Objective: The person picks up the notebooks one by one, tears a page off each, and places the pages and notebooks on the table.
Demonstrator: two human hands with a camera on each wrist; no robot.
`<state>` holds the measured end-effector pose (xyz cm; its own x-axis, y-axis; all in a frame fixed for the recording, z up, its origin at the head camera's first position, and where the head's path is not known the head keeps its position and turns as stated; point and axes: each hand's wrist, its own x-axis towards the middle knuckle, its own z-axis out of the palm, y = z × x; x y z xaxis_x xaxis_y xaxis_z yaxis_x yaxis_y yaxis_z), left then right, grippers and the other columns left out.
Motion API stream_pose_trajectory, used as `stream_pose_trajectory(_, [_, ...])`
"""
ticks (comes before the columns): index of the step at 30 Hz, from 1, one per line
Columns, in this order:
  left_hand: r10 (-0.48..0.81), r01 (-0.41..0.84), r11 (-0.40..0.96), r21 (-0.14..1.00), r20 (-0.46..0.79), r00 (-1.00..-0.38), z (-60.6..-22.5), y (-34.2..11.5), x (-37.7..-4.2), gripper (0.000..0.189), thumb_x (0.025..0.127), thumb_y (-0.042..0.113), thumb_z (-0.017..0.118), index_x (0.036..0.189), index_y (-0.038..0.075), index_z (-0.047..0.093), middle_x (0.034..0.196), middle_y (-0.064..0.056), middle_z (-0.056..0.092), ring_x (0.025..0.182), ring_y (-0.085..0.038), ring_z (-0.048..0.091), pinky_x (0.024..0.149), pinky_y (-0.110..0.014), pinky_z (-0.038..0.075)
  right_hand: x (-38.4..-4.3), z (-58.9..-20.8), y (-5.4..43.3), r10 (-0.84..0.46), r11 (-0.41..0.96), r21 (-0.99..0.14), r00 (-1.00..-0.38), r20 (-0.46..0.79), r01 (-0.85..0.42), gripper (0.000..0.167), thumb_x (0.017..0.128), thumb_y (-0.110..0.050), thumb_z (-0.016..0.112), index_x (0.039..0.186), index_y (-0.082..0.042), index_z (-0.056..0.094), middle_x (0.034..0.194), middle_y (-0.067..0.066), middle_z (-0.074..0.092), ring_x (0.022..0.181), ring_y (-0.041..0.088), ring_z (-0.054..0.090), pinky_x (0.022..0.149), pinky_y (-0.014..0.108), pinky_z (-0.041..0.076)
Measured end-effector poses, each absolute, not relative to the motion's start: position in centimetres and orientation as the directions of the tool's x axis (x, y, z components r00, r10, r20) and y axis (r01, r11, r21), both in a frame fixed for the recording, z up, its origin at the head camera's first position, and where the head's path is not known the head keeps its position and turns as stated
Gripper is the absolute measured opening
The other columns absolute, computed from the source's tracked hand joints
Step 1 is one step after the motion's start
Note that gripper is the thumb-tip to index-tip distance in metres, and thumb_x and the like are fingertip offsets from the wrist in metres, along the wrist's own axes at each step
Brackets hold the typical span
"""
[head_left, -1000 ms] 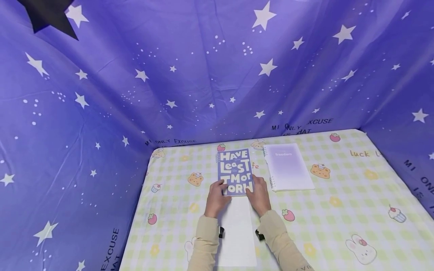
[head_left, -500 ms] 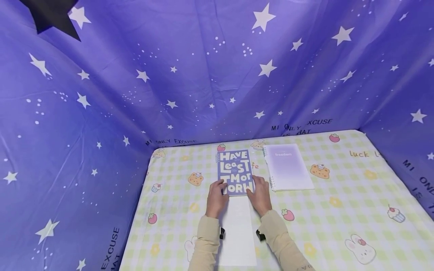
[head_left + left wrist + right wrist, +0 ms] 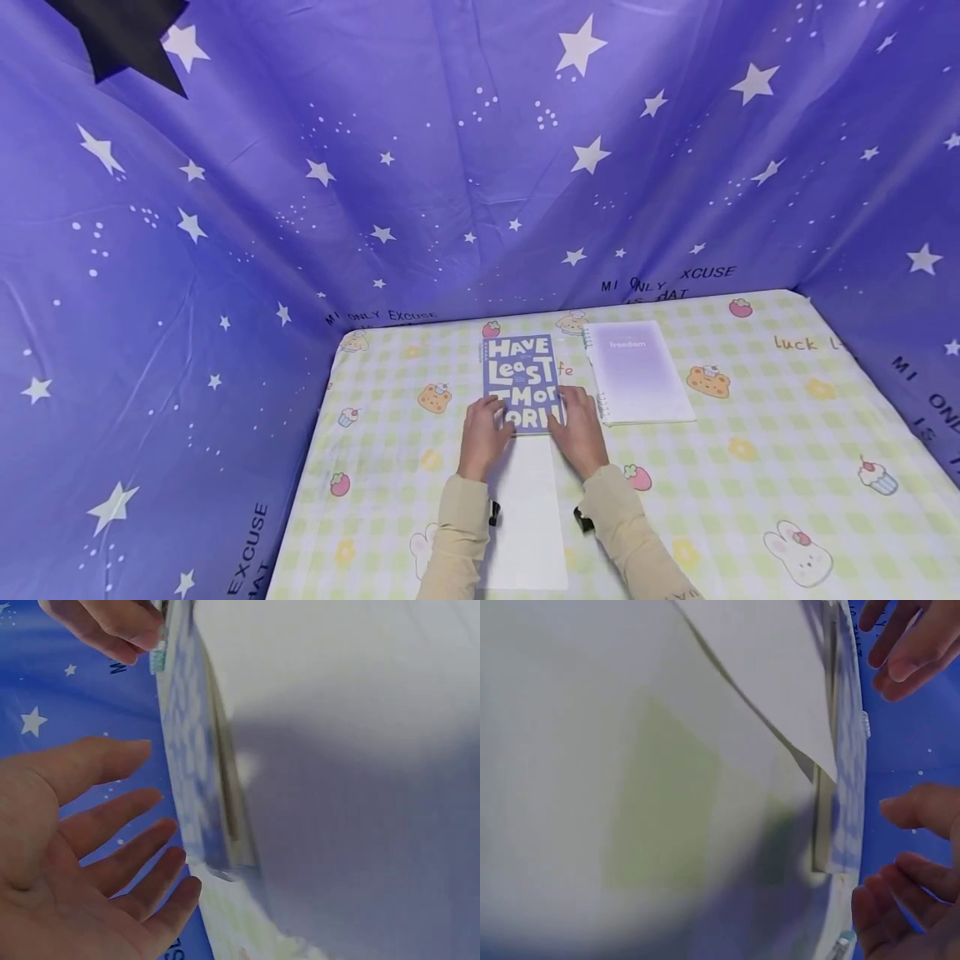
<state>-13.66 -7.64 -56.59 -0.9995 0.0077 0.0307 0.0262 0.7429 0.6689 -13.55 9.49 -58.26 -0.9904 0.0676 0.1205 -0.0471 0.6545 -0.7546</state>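
Note:
A blue-purple book (image 3: pixel 519 371) with large cream lettering lies flat on the table in the head view. My left hand (image 3: pixel 482 435) is at its near left corner, and my right hand (image 3: pixel 582 429) at its near right corner. Spread, relaxed fingers (image 3: pixel 142 859) of the left hand show beside the book (image 3: pixel 187 750) in the left wrist view. The right hand (image 3: pixel 922 877) has loosely bent fingers with nothing between them. A long white sheet (image 3: pixel 527 517) stretches from the book's near edge toward me, between the forearms. How the sheet joins or passes the book is unclear.
To the book's right lies a spiral notebook (image 3: pixel 641 375) with a pale purple cover. A checked tablecloth (image 3: pixel 787 467) with cartoon prints covers the table. Purple star-printed curtains (image 3: pixel 465 167) stand behind the table and on both sides.
The left hand has shifted slightly right, its fingers reaching a bit further over the book's near left corner. The right hand has moved only a little. Book, sheet and notebook stay put.

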Motion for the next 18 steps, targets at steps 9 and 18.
stream_pose_trajectory(9, [0.012,0.065,0.675,0.735,0.077,-0.997,-55.5,-5.9,-13.8,0.035,0.085,0.011,0.072,0.12,0.006,0.07,0.128,-0.011,0.063,0.121,-0.03,0.057,0.105,-0.045,0.047,-13.8,-57.6,11.5,0.057,0.658,-0.744,-0.978,0.201,-0.115,0.046,0.087,-0.01,0.071,0.129,0.001,0.056,0.123,0.018,0.057,0.11,0.033,0.054,0.098,0.048,0.048])
stream_pose_trajectory(18, [0.078,0.15,0.697,0.701,0.134,-0.988,-55.4,-3.0,-13.7,0.032,0.084,0.011,0.075,0.115,0.009,0.072,0.117,-0.006,0.068,0.109,-0.024,0.062,0.095,-0.038,0.052,-13.9,-57.2,14.3,0.066,0.674,-0.721,-0.958,0.278,-0.163,0.045,0.087,-0.007,0.071,0.127,0.006,0.055,0.115,0.02,0.058,0.103,0.035,0.056,0.093,0.049,0.048])
